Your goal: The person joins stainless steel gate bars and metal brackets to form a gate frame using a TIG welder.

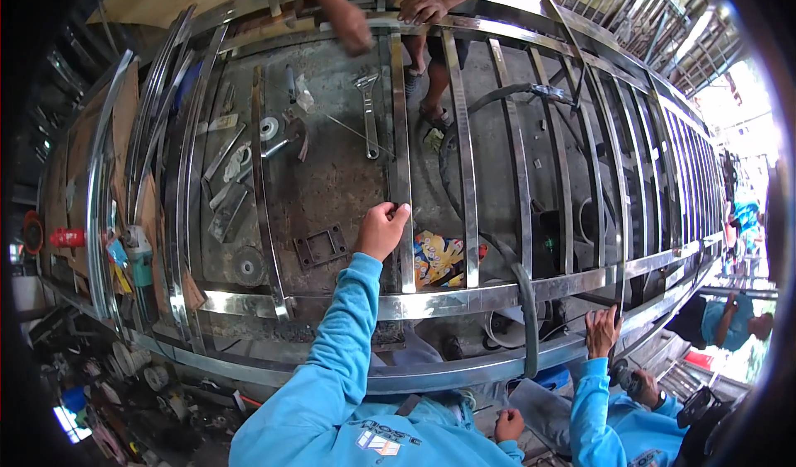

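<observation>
The left hand [384, 231], fingers curled, has its thumb against a steel bar [401, 152] inside the metal frame [444, 303], grip unclear. The right hand [509, 425] half-curls below, hold unclear.

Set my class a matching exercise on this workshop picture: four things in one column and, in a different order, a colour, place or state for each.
Column one
1. Left hand
2. Adjustable wrench
3. Patterned bundle
4. Power tool

Column two
A. Yellow and multicoloured, seen between two bars
B. Teal, upright in the left part of the picture
C. Fingers curled, at a metal crossbar
D. Silver, long-handled, seen through the frame

Right pairs: 1-C, 2-D, 3-A, 4-B
</observation>
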`<state>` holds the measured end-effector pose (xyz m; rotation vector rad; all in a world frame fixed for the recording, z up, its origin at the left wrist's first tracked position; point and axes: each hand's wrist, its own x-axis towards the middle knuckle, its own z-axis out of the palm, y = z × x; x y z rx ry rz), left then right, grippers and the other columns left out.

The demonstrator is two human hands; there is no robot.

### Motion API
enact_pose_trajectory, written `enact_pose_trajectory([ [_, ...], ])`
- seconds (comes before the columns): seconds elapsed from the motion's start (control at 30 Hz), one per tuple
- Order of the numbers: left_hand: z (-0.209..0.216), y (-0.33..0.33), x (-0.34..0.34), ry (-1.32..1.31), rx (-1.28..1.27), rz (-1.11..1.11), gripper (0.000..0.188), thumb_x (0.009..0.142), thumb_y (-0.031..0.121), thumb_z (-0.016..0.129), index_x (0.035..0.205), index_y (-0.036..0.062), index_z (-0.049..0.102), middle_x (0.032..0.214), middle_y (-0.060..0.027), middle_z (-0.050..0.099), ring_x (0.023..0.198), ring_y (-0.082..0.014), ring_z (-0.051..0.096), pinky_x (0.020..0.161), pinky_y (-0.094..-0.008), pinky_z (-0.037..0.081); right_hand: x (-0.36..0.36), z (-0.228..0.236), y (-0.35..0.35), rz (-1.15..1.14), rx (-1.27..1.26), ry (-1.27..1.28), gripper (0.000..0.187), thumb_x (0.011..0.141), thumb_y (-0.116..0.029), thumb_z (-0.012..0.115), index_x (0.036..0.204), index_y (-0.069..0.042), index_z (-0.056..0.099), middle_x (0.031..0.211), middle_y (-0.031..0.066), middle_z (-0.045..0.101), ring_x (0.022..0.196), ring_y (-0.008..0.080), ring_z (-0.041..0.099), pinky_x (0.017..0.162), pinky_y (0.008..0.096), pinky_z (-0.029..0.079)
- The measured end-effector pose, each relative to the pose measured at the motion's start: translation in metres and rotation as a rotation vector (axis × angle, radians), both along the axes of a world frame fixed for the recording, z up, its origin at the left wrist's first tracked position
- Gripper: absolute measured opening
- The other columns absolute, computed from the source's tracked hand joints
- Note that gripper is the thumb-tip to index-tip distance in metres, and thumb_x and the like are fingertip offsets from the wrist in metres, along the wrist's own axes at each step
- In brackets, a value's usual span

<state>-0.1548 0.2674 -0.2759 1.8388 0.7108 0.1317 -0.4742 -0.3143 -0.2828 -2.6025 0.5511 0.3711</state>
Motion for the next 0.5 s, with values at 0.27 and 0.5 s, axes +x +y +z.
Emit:
enact_pose_trajectory([
  [0.27, 0.008, 0.014, -0.001, -0.068, 0.092, 0.002, 0.044, 0.094, 0.038, 0.071, 0.087, -0.0061, 0.068, 0.067, -0.0123, 0.064, 0.060, -0.0184, 0.058, 0.058, -0.0384, 0.046, 0.234, -0.038, -0.076, 0.072, 0.800, -0.047, 0.027, 0.100, -0.028, 0.056, 0.115, -0.006, 0.059, 0.086, 0.0086, 0.066, 0.081, 0.0196, 0.061, 0.085, 0.0431, 0.044],
  [0.5, -0.021, 0.034, 0.016, -0.087, 0.034, -0.038, 0.044, 0.091, 0.040, 0.070, 0.090, -0.0037, 0.072, 0.076, -0.0203, 0.071, 0.071, -0.0358, 0.070, 0.068, -0.0450, 0.053, 0.354, -0.001, -0.090, -0.170, 1.728, -0.190, 0.053, 0.106, -0.050, 0.046, 0.148, -0.017, 0.048, 0.103, 0.0011, 0.066, 0.099, 0.0212, 0.055, 0.109, 0.0551, 0.030],
])
